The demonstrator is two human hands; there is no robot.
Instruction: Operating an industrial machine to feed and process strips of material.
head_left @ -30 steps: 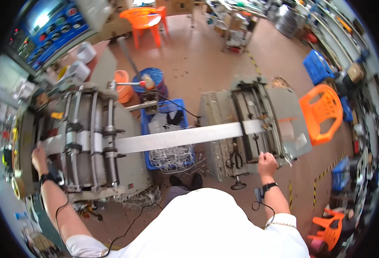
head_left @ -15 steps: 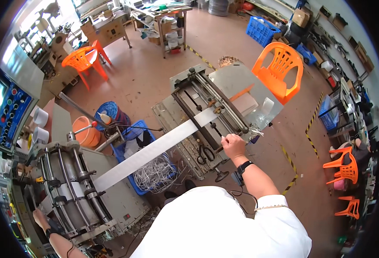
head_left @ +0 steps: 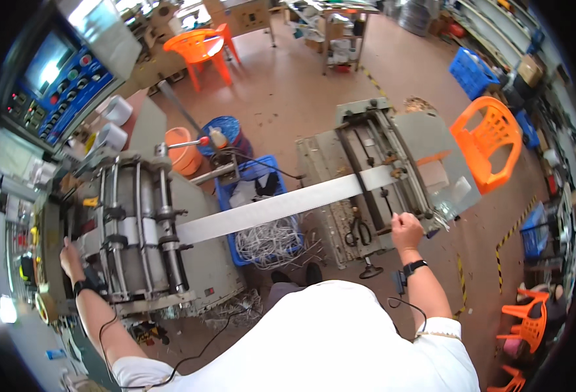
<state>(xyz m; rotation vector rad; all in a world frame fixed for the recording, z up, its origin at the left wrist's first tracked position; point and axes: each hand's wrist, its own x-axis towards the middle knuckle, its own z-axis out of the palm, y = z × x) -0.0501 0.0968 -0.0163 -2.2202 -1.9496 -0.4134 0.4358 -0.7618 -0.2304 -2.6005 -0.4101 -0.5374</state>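
A long white strip runs from the roller machine on the left across to a smaller feeding unit on the right. My left hand is at the outer left side of the roller machine, beside the strip's end there. Its fingers are too small and partly hidden to tell how they are set. My right hand is closed at the near edge of the feeding unit, by a thin rod; whatever lies inside the fist is hidden. Black-handled scissors lie on the unit's bed, left of this hand.
Below the strip stands a blue crate with shredded white trimmings. A handwheel juts out near my body. Behind are an orange bucket and a control panel. An orange chair stands beyond the feeding unit.
My view has swung left, so the machines sit farther right in the picture. My left forearm shows more fully. The right hand remains closed by the feeding unit's near edge.
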